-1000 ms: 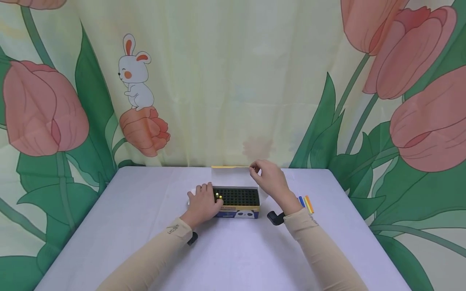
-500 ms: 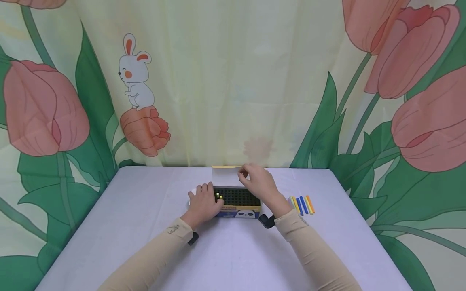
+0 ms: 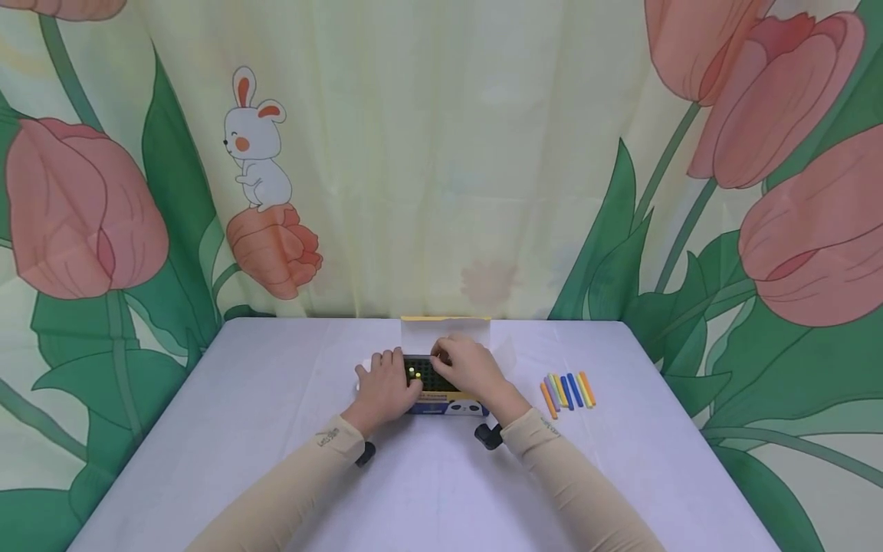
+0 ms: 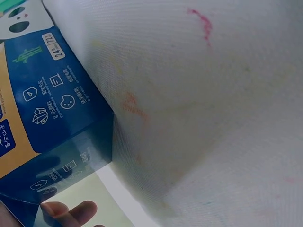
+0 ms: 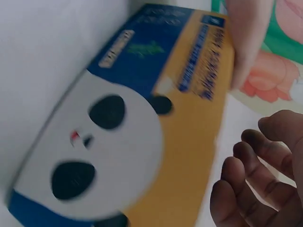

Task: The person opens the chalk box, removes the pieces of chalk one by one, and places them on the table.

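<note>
A blue and yellow chalk box (image 3: 434, 408) with a panda on its front stands open, its lid (image 3: 444, 333) raised behind. My left hand (image 3: 382, 389) grips its left end, fingertips (image 4: 83, 212) by the folded flap in the left wrist view. Inside is a black holder (image 3: 425, 368) full of holes, with a white chalk stick (image 3: 411, 371) and a yellow chalk stick (image 3: 418, 376) showing. Over the holder's right part hangs my right hand (image 3: 472, 372), hiding it. In the right wrist view its fingers (image 5: 255, 177) are loosely curled, nothing visible between them.
To the right of the box lies a row of several coloured chalk sticks (image 3: 571, 389). A white cloth (image 3: 441, 483) with faint chalk marks covers the table. Behind it hangs a tulip-patterned curtain (image 3: 441, 169).
My right hand has moved left and lower, from beside the lid to over the holder. The arm has uncovered more of the chalk row. My left hand stays on the box.
</note>
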`<state>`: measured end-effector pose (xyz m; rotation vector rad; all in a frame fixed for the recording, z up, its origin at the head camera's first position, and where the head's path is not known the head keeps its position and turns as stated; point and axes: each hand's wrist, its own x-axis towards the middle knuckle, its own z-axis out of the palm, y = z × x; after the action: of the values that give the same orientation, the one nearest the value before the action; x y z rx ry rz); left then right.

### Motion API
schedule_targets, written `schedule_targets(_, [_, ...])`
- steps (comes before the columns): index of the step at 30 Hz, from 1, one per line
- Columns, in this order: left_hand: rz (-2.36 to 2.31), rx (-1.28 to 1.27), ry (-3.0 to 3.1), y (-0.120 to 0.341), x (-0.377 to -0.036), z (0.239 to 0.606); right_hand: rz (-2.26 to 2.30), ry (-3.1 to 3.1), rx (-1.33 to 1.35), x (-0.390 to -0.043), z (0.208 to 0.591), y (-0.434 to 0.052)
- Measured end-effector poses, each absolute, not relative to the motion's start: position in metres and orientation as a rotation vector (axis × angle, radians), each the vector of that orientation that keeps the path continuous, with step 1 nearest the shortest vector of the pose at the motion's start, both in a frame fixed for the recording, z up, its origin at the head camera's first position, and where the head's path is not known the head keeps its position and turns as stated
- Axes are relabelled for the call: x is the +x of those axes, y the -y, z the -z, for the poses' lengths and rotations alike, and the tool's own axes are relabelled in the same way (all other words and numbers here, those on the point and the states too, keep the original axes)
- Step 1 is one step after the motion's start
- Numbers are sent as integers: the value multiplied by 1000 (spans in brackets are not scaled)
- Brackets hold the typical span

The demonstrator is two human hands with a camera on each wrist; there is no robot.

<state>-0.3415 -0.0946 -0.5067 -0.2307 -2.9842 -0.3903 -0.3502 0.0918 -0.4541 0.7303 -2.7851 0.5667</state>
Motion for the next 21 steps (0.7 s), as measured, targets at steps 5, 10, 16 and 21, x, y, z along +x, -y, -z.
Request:
schedule_targets(5, [382, -249, 2975, 95, -340, 507, -539, 2826, 796, -351, 468, -86])
schedule_targets(10, [374, -251, 2972, 96, -340, 509, -464, 2834, 840, -349, 475, -81])
schedule_targets(16, [387, -248, 2972, 97, -341, 508, -418, 2846, 870, -347, 476, -77])
schedule_targets(21, [389, -244, 2977, 95, -341, 507, -389, 2838, 879, -347, 480, -77])
